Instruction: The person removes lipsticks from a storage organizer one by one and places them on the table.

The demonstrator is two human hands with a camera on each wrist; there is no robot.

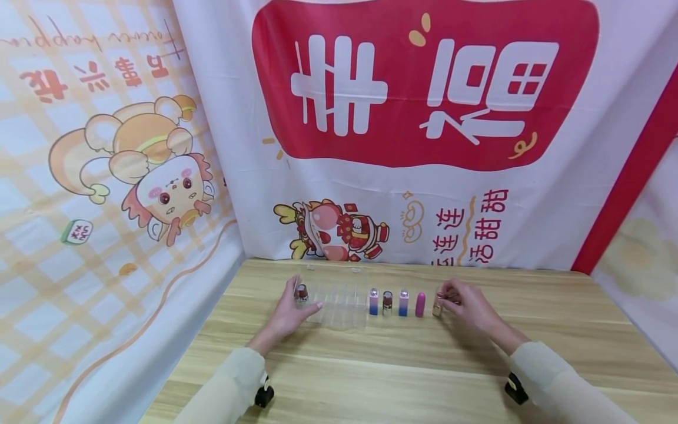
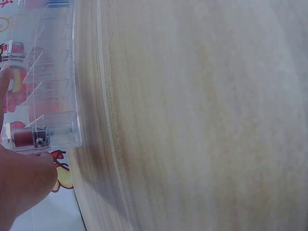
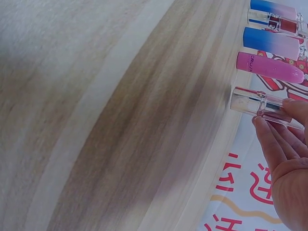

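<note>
My left hand (image 1: 290, 312) grips the left end of a clear plastic lipstick organizer (image 1: 339, 315), its thumb across the front. A dark red-brown lipstick (image 2: 30, 138) with a see-through cap stands in the organizer's end compartment. To the right, my right hand (image 1: 471, 303) pinches a clear-capped lipstick (image 3: 260, 105) by its upper part, close over the table. Beside it stands a bright pink lipstick tube (image 3: 267, 68). Farther left in the row come a blue-and-pink lipstick (image 1: 404, 303), a brown lipstick (image 1: 388, 303) and another blue-and-pink lipstick (image 1: 374, 302) near the organizer's right end.
The wood-grain table (image 1: 371, 377) reaches back to a white cloth (image 1: 228, 118) printed with a red panel and cartoon figures. Another printed cloth (image 1: 106, 235) hangs along the left side. Both of the person's wrists carry small black devices (image 1: 263, 393).
</note>
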